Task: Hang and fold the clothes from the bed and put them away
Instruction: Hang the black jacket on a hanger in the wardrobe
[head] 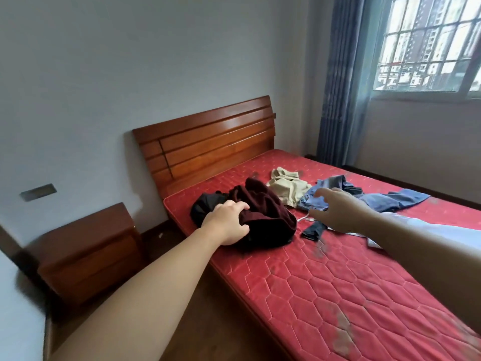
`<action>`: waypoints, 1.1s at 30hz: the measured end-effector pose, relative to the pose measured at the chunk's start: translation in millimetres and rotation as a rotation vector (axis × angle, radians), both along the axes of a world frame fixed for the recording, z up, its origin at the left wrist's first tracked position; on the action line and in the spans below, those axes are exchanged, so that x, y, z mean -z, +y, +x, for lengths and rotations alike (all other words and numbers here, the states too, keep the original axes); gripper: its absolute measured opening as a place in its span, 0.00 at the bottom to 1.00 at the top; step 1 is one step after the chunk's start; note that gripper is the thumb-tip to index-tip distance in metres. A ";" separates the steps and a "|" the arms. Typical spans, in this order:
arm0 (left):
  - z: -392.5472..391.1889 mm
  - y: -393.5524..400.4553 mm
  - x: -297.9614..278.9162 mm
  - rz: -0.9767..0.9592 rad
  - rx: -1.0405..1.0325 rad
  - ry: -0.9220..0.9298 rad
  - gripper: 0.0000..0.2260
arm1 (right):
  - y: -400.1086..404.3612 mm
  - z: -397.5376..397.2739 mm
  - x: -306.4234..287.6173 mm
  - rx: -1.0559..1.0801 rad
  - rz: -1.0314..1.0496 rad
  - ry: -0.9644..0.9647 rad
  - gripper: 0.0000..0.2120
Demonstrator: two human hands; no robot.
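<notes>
A red quilted mattress [325, 282] carries a heap of clothes near its head end. My left hand [229, 222] grips the dark maroon garment [265, 212], with a black garment [205, 207] lying just behind it. My right hand [338, 212] hovers with fingers spread above a blue denim garment [390, 199] and a small dark piece [313, 230]; it holds nothing. A beige garment [286, 186] lies further back. A pale garment [442, 230] shows partly behind my right forearm.
The wooden headboard [208, 144] stands against the grey wall. A wooden nightstand [88, 251] sits left of the bed, across a strip of dark floor. A blue curtain [338, 87] and barred window [429, 48] are at the far right.
</notes>
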State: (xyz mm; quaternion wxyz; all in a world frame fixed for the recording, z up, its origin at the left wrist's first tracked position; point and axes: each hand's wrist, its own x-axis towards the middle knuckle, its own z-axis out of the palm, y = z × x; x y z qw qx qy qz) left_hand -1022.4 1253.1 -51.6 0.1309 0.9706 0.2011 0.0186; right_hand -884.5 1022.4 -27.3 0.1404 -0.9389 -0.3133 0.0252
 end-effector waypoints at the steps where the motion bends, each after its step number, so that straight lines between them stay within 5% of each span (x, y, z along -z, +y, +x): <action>1: 2.7 6.7 6.3 -0.001 -0.006 0.012 0.25 | 7.3 4.1 5.0 -0.006 -0.017 0.007 0.24; 9: 55.6 101.5 57.3 -0.094 -0.056 0.012 0.24 | 100.1 64.0 49.0 -0.057 -0.099 0.032 0.25; 16: 116.6 184.2 101.4 -0.391 -0.193 -0.057 0.23 | 178.7 123.9 82.3 -0.076 -0.181 0.044 0.22; 33: 336.0 295.0 152.6 -0.338 -0.114 0.043 0.24 | 311.6 337.4 194.3 -0.016 -0.093 0.261 0.21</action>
